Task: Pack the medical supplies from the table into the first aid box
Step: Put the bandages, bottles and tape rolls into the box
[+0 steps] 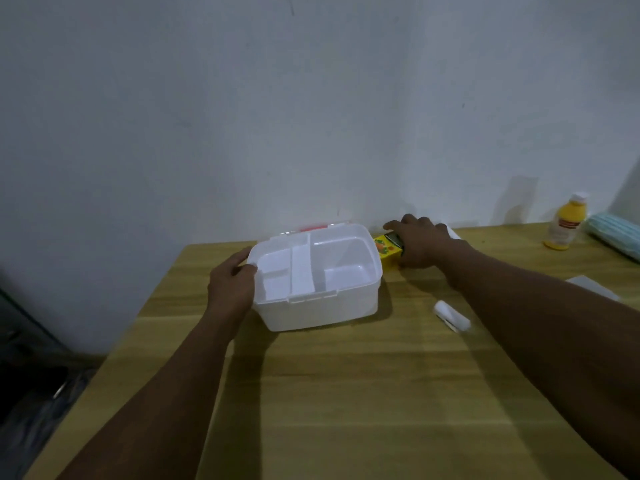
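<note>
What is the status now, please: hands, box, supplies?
Left hand steadies open box. Right hand grips yellow carton. Box tray empty; bottle, white roll not yet packed. Nothing blocking.

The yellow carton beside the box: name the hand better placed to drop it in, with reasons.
Right. The right hand already rests on the yellow carton, just off the right side of the first aid box. The left hand is on the box's opposite side, bracing it, and would have to reach across.
</note>
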The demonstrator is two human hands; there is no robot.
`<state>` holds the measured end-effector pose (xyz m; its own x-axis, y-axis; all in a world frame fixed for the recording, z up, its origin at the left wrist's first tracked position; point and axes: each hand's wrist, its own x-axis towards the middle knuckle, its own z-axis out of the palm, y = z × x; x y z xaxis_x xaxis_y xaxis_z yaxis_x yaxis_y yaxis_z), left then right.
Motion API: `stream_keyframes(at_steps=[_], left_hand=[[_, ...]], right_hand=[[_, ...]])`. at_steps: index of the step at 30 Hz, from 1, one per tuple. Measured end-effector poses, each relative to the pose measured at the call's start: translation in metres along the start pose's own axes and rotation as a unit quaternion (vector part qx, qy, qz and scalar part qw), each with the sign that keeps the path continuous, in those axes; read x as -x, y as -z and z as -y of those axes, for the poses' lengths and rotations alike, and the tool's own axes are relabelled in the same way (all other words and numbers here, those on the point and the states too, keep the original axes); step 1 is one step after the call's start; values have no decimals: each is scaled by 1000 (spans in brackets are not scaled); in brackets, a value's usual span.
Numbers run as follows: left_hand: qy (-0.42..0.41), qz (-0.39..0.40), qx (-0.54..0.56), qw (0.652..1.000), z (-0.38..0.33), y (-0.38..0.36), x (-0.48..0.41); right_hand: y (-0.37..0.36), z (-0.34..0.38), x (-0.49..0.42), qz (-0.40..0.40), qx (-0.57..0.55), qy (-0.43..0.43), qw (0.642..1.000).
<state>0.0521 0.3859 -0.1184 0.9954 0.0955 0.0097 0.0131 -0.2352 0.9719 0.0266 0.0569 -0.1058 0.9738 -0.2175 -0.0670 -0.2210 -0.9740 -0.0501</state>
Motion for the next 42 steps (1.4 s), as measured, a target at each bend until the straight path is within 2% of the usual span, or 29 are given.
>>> stream_keyframes(at_steps=[3, 6, 11, 14, 16, 18, 21, 24, 27, 32, 35, 38, 42], left_hand=[[-3, 22, 3, 1000, -1, 1, 5], [5, 42, 16, 999, -4, 2, 11], [19, 49, 25, 998, -5, 3, 18], [15, 57, 22, 998, -7, -2, 22], [12, 63, 17, 998, -8, -5, 24], [12, 67, 14, 998, -8, -6, 25], [15, 67, 9, 998, -8, -6, 24], [16, 69, 9, 997, -8, -6, 23], [17, 68, 14, 997, -7, -6, 22], [20, 73, 24, 997, -4, -5, 19], [22, 72, 27, 997, -3, -7, 19], [24, 68, 32, 997, -1, -8, 18], [27, 65, 40, 997, 1, -11, 18]], right_hand=[[0, -2, 4, 8, 31, -4, 999], [-4, -5, 11, -2, 12, -21, 1000], [11, -11, 27, -100, -107, -79, 986], [44, -13, 36, -141, -181, -29, 973], [71, -8, 47, -134, -181, 27, 974], [93, 6, 61, -100, -131, 71, 984], [105, 40, 76, -62, 29, 97, 993], [96, 74, 85, -71, 192, 117, 972], [77, 100, 89, -76, 233, 134, 960], [40, 116, 79, -51, 127, 133, 982], [25, 114, 71, 3, 41, 121, 992], [18, 111, 63, 41, 12, 106, 993], [29, 102, 61, 16, -11, 93, 996]])
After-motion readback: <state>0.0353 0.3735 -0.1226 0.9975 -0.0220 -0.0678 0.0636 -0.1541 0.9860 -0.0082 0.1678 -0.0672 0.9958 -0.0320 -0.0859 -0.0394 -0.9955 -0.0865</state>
